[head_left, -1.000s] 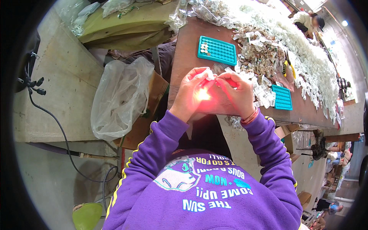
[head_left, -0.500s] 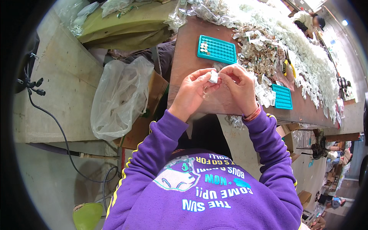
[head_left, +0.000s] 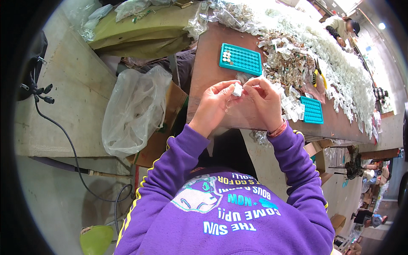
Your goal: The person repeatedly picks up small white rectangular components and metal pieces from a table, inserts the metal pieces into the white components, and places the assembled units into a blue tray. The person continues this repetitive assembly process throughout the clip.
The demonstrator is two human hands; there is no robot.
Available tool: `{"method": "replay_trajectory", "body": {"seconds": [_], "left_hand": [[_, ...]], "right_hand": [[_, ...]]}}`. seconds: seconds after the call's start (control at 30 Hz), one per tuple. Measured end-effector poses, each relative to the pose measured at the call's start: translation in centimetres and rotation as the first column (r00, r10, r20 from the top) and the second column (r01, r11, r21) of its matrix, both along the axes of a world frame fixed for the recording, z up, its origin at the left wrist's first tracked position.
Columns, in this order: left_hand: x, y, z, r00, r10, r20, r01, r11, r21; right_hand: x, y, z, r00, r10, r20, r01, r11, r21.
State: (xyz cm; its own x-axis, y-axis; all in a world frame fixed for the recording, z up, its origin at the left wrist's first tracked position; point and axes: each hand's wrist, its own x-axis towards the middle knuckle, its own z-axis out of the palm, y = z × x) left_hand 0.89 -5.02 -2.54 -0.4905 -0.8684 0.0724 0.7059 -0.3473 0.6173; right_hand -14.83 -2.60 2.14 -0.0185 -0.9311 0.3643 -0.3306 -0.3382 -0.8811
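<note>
White piece (head_left: pixel 237 89): small and blocky, held up in the air above the near part of the table (head_left: pixel 208 51), between the two hands and in front of the person's chest. Being up there probably puts it in plain sight and within reach of both hands.
Left hand (head_left: pixel 213 105): thumb and fingers closed in a pinch on the white piece, its outer end left bare toward the other hand. The pinch looks like a way to steady so small a thing. Something thin and pale shows below these fingers, too blurred to name.
Right hand (head_left: pixel 267 100): thumb and fingertips drawn nearly together just beside the white piece; whether they grip anything cannot be told.
Near tray (head_left: pixel 246 64): teal, with rows of hollows, lying just beyond the hands. Pale discs (head_left: pixel 226 56) sit at its left end, the hollows seemingly keeping them apart.
Second tray (head_left: pixel 312 111): teal too, to the right of the right hand.
Tagged heap (head_left: pixel 282 49): metallic bits and white tags, close by on the right, likely for an easy reach.
Pliers (head_left: pixel 315 78): yellow-handled, resting at the heap's far side.
White heap (head_left: pixel 335 70): spread along the far side of the table.
Plastic bag (head_left: pixel 131 114): clear, slumped to the left of the table.
</note>
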Motion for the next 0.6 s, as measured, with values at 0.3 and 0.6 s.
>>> {"method": "replay_trajectory", "body": {"seconds": [0.3, 0.6], "left_hand": [[-0.2, 0.2, 0.4, 1.0, 0.023, -0.014, -0.022, 0.999, 0.037], [-0.2, 0.2, 0.4, 0.999, -0.009, 0.053, 0.01, 1.0, -0.021]], "right_hand": [[-0.1, 0.1, 1.2, 0.924, -0.015, -0.383, -0.071, 0.975, -0.21], [-0.4, 0.2, 1.5, 0.864, -0.012, -0.504, -0.123, 0.964, -0.235]]}}
